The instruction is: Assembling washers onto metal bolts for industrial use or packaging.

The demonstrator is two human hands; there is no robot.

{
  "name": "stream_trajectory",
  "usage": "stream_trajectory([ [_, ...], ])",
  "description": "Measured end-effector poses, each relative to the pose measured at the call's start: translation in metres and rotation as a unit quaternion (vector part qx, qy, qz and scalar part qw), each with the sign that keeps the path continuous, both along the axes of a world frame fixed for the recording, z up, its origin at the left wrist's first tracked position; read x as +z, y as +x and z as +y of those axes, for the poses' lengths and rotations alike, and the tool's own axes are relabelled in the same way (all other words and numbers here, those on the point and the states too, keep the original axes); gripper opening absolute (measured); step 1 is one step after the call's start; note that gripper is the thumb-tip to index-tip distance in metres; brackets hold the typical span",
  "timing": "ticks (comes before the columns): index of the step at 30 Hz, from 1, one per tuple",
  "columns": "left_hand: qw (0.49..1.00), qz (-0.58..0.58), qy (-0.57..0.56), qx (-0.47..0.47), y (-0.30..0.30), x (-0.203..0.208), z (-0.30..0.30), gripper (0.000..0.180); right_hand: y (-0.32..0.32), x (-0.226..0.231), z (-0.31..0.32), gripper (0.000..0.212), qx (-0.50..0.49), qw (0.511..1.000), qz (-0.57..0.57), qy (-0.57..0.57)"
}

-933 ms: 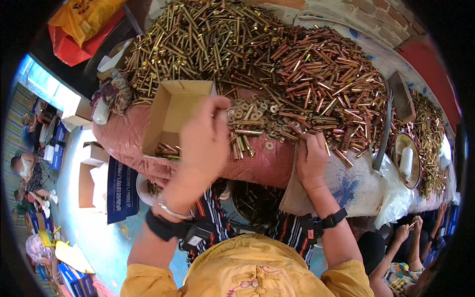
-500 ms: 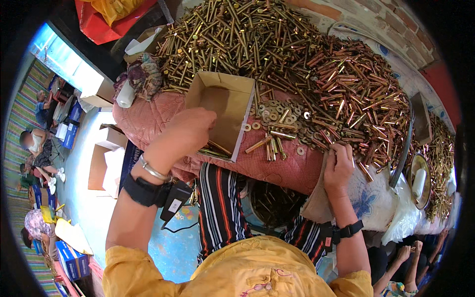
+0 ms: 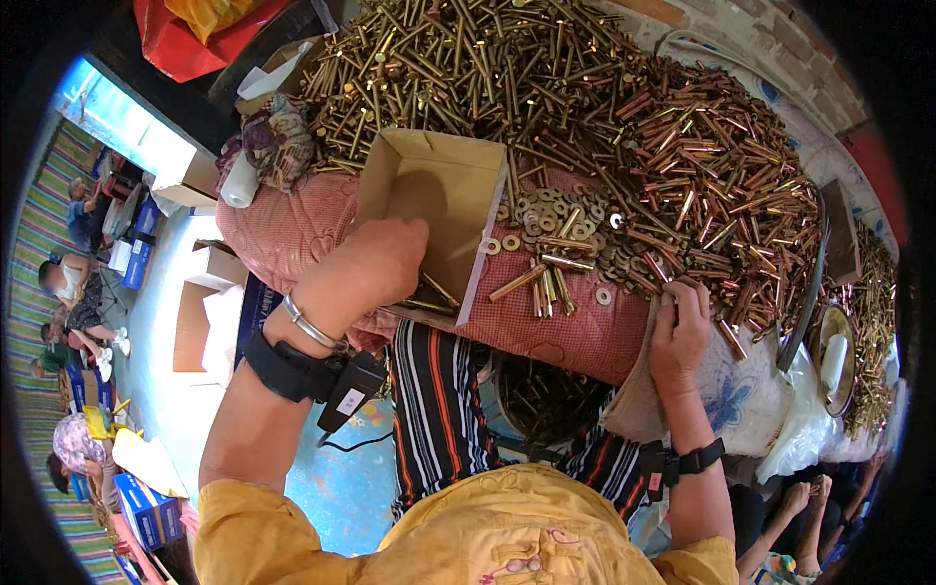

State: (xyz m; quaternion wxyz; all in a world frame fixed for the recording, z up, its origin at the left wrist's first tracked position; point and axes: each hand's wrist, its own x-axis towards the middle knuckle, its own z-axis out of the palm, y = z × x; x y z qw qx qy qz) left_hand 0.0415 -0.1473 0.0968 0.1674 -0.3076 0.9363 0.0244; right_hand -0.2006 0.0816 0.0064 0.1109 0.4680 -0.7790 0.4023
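My left hand is over the near left part of an open cardboard box, its fingers curled in; what they hold, if anything, is hidden. A few brass-coloured bolts lie in the box's near corner. My right hand is closed at the near edge of a heap of copper-coloured metal tubes; its fingertips are by the pieces there, and I cannot make out what is in them. Between the hands lie flat washers and a small cluster of bolts on pink quilted cloth.
A large heap of long bolts spreads behind the box. A dark basin with more metal pieces is below the cloth. At right are a clear plastic bag and a round metal dish. Other people sit at far left and lower right.
The view has shifted slightly. My left hand stays closed over the box, a little lower in it. My right hand stays at the edge of the tubes, its fingers slightly more curled.
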Motion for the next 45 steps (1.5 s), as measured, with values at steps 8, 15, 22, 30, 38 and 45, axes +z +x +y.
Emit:
stream_trajectory([
  [8, 0.983, 0.174, 0.046, 0.024, 0.01, 0.004, -0.012, 0.035, -0.001, -0.001, 0.002, 0.012, -0.006, 1.0, 0.001, 0.016],
  [15, 0.996, 0.02, 0.085, -0.014, -0.002, 0.006, 0.001, 0.04, -0.003, -0.003, 0.003, 0.012, -0.008, 1.0, -0.005, 0.012],
  [22, 0.993, 0.118, 0.016, -0.007, 0.006, -0.016, -0.007, 0.047, -0.002, -0.003, 0.001, 0.013, -0.004, 1.0, -0.003, 0.006],
  [30, 0.986, 0.165, 0.012, 0.038, 0.012, -0.003, -0.01, 0.053, -0.001, 0.002, 0.003, 0.015, 0.001, 1.0, 0.002, 0.007],
  [38, 0.987, 0.141, -0.021, -0.074, 0.011, -0.012, -0.008, 0.059, -0.002, -0.002, 0.001, 0.014, -0.003, 1.0, 0.015, 0.001],
  [45, 0.992, 0.1, 0.026, -0.078, 0.008, -0.015, -0.017, 0.045, -0.001, -0.001, -0.001, 0.013, -0.004, 1.0, 0.004, 0.003],
])
